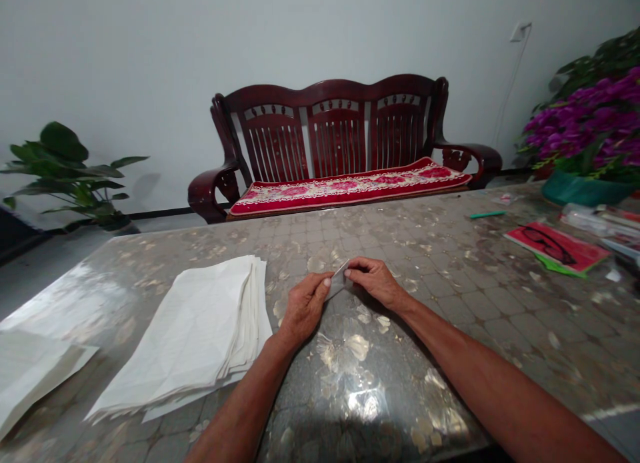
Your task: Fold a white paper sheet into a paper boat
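Note:
Between both hands is a small folded piece of white paper (339,283), held just above the patterned tabletop. My left hand (306,304) pinches its left side between thumb and fingers. On the other side my right hand (374,283) grips the upper right edge, thumb in front and fingers curled behind. Part of the paper is covered by the fingers. To the left of my left hand lies a thick stack of white paper sheets (195,323), its edges uneven.
A folded sheet (35,366) lies at the far left of the table (425,250). At right are a green pen (487,214), a red booklet (583,250) with dark glasses on it, and a teal flowerpot (583,188). A wooden bench (335,140) stands behind the table.

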A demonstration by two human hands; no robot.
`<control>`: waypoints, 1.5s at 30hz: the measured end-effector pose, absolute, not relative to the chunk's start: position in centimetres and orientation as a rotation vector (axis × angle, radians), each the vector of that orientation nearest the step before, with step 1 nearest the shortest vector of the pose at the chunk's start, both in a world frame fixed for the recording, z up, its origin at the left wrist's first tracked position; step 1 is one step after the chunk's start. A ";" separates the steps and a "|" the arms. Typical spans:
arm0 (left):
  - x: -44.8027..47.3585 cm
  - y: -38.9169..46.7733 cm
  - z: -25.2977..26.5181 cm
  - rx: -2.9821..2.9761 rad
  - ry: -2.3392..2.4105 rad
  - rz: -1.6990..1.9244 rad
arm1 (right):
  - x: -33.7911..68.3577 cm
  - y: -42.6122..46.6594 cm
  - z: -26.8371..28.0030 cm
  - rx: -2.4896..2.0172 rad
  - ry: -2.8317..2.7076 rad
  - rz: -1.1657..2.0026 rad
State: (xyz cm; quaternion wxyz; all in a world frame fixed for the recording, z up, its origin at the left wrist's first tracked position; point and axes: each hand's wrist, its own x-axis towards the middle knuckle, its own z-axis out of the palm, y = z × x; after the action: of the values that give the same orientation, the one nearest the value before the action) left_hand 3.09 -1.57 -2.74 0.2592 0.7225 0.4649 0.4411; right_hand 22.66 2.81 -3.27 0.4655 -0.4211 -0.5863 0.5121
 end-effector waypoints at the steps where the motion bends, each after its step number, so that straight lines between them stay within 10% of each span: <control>1: 3.1 -1.5 -2.8 1.941 1.267 1.189 | 22.7 2.9 -3.3 -1.040 -1.414 1.276; 45: 4.7 3.1 -4.0 1.422 1.239 1.140 | 21.0 5.7 -4.3 -1.174 -1.572 1.063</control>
State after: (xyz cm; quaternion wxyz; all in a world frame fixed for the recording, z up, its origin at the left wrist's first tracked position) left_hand 4.66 3.10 -4.00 0.4517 0.5757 0.5014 0.4616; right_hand 21.03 5.75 -4.29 0.4393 -0.4727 -0.6329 0.4278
